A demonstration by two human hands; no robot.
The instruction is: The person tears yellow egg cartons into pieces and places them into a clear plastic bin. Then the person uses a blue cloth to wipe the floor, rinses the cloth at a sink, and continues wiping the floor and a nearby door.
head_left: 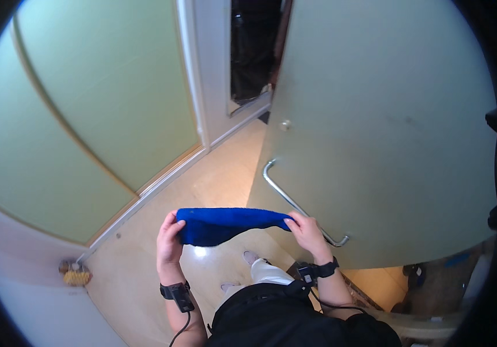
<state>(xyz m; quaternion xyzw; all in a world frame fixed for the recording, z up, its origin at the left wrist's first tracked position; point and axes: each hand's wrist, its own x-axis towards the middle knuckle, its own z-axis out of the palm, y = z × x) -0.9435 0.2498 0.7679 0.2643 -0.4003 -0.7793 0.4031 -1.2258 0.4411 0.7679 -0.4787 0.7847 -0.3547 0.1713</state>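
Observation:
A folded blue cloth [225,222] is stretched between my two hands in front of my body, above the floor. My left hand [170,234] pinches its left end, thumb on top, where the cloth is wide and hangs down a little. At the narrower right end, my right hand [307,231] grips a corner between thumb and fingers. Just beyond and beside that hand is the metal handle [300,205] of a frosted glass door [387,127]; the hand appears apart from it. Each wrist wears a black strap with a small box and cable.
Pale green sliding panels [109,75] line the left side. Past them stands a narrow mirror or dark opening [254,55]. A small yellow object [76,274] sits by the left wall. My feet [250,257] stand on a shiny beige floor [138,277]. Dark items lie behind the glass at lower right.

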